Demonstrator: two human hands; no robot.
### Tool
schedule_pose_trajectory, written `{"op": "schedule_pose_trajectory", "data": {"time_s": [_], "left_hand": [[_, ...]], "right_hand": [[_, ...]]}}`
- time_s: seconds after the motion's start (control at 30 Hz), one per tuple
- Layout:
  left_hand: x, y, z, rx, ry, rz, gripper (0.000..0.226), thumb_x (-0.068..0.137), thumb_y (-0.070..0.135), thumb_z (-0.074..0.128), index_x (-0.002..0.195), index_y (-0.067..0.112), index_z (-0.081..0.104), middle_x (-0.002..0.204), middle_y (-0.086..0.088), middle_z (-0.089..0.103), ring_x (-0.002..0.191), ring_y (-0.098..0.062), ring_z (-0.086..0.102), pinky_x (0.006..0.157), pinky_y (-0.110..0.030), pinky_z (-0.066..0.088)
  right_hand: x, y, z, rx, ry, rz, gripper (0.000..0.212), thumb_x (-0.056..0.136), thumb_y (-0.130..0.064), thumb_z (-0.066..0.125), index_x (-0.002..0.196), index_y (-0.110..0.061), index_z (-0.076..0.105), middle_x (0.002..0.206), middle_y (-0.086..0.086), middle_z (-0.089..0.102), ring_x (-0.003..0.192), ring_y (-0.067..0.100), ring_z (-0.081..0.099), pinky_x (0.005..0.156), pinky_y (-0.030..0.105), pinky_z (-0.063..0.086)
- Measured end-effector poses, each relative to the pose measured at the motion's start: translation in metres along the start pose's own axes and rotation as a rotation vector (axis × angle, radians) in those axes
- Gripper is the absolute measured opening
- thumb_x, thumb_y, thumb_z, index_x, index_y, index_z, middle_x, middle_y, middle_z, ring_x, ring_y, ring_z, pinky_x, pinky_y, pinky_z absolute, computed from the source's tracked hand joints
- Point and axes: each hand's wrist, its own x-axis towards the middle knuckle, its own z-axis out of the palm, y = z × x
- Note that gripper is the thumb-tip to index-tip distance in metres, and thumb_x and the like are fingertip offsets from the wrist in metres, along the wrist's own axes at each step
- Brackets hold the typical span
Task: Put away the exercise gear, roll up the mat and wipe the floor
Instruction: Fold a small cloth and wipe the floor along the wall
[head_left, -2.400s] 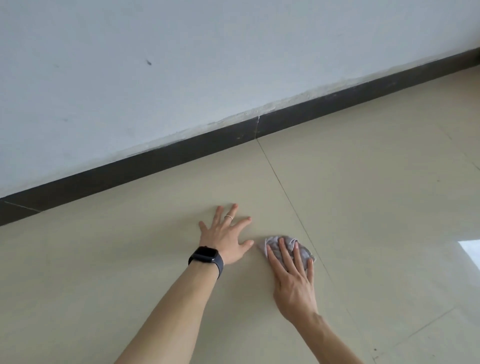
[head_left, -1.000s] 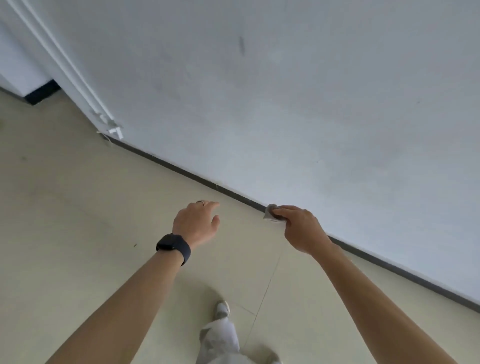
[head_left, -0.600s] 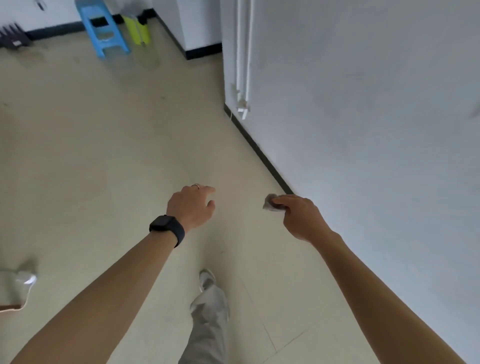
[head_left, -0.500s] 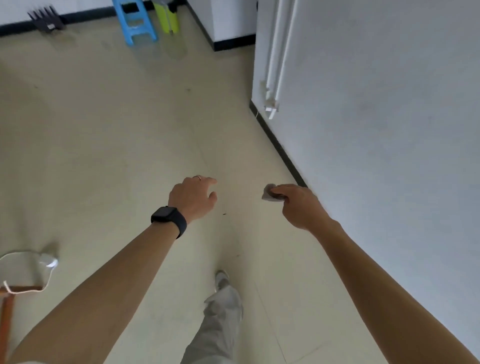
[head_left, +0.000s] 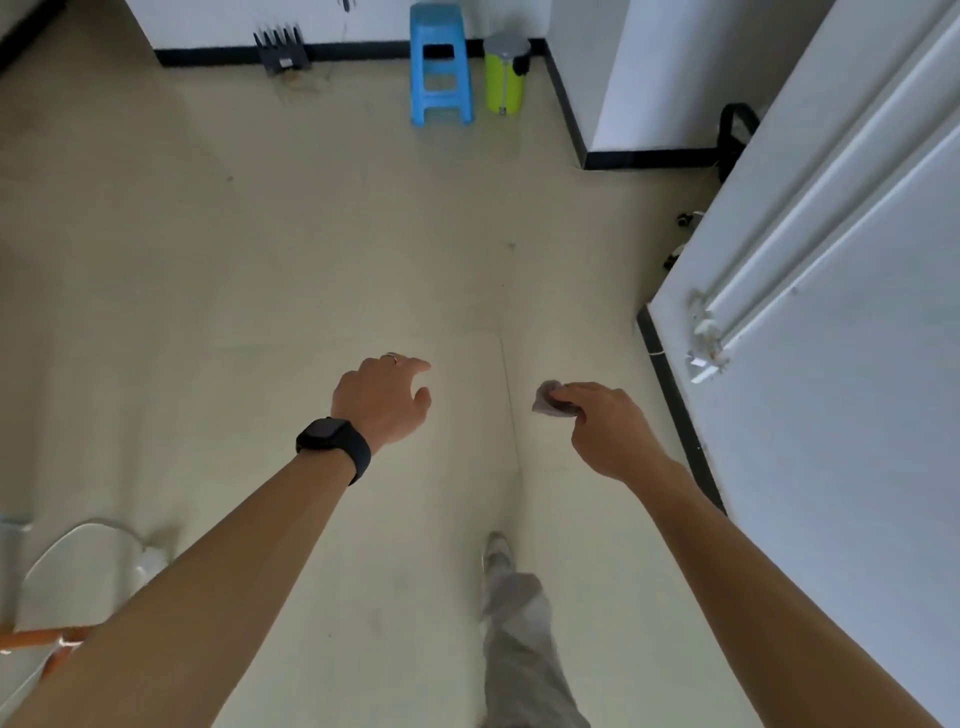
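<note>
I am standing over the beige tiled floor (head_left: 260, 260). My right hand (head_left: 605, 431) is held out in front of me and pinches a small crumpled grey cloth (head_left: 548, 402) between thumb and fingers, well above the floor. My left hand (head_left: 384, 397), with a black watch on the wrist and a ring on one finger, hangs in the air beside it with loosely curled fingers and holds nothing. No mat or exercise gear shows in this view.
A white wall with pipes (head_left: 831, 312) and a black skirting runs along the right. At the far wall stand a blue plastic stool (head_left: 440, 78), a yellow-green bin (head_left: 505, 73) and a black router (head_left: 280, 49). A white curved object with an orange frame (head_left: 78, 571) sits at lower left.
I rose from wiping the floor by the wall and turned left. The right hand lifted the cloth off the floor and the left hand left the floor. The stool and bin came into view.
</note>
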Motion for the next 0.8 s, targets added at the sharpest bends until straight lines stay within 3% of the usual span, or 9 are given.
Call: {"op": "schedule_pose_trajectory", "data": {"time_s": [0.3, 0.57, 0.8], "left_hand": [[0.264, -0.073, -0.122, -0.017, 0.068, -0.071, 0.046, 0.099, 0.038, 0.042, 0.144, 0.037, 0.044, 0.148, 0.004, 0.046, 0.132, -0.022, 0.045, 0.100, -0.038, 0.040], [0.456, -0.136, -0.235, -0.038, 0.163, -0.107, 0.045, 0.099, 0.039, 0.042, 0.144, 0.038, 0.044, 0.148, 0.007, 0.047, 0.133, -0.019, 0.043, 0.100, -0.036, 0.042], [0.661, -0.203, -0.290, 0.037, 0.196, -0.012, 0.045, 0.099, 0.039, 0.041, 0.144, 0.037, 0.044, 0.150, 0.008, 0.045, 0.139, -0.017, 0.038, 0.106, -0.036, 0.037]], "right_hand": [[0.322, -0.072, -0.051, 0.016, 0.027, -0.115, 0.064, 0.080, 0.009, 0.039, 0.128, -0.026, 0.063, 0.129, -0.004, 0.063, 0.108, 0.025, 0.058, 0.086, 0.032, 0.048], [0.554, -0.145, -0.114, 0.008, 0.058, -0.222, 0.063, 0.083, 0.010, 0.041, 0.128, -0.028, 0.064, 0.135, -0.005, 0.060, 0.111, 0.021, 0.060, 0.087, 0.024, 0.046], [0.767, -0.175, -0.124, -0.036, 0.121, -0.227, 0.057, 0.083, 0.010, 0.045, 0.127, -0.021, 0.066, 0.134, 0.001, 0.061, 0.112, 0.029, 0.061, 0.094, 0.034, 0.049]]}}
